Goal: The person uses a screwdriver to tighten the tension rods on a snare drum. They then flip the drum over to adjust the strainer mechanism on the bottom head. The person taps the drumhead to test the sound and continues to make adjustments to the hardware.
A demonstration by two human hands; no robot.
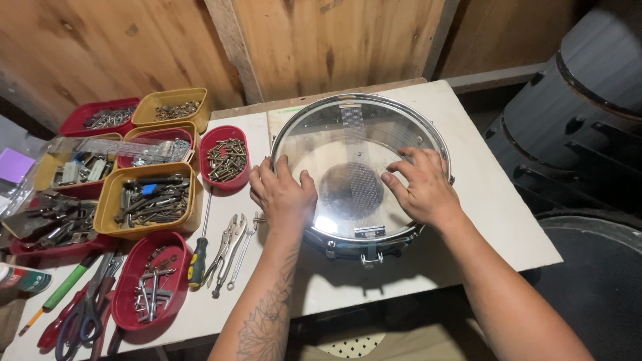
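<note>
a white tabletop (495, 220) carries the work; dark stacked drum shells (575, 100) stand off its right edge. a snare drum (358, 144) with a clear head and chrome rim lies flat near the tabletop's far edge, right of middle, its near rim close to the front edge. a strip of snare wires (354, 154) runs across under the clear head, from far rim to near rim.

the left hand (282, 195) lies palm down on the drum's left rim, fingers spread and flat, gripping nothing. the right hand (420, 187) rests palm down on the head toward the right rim, fingers slightly curled and parted, also closed on nothing.

along the tabletop's left side sit yellow and red trays: a yellow tray of dark tools (148, 200), a red tray of screws (225, 159) just left of the drum, a red tray of bolts (150, 281) near the front left corner, and further trays (170, 107) at the far left corner. locking pliers (227, 251), a screwdriver (199, 257) and a wrench (242, 251) lie between the trays and the left forearm. scissors (80, 314) lie at the front left corner.
</note>
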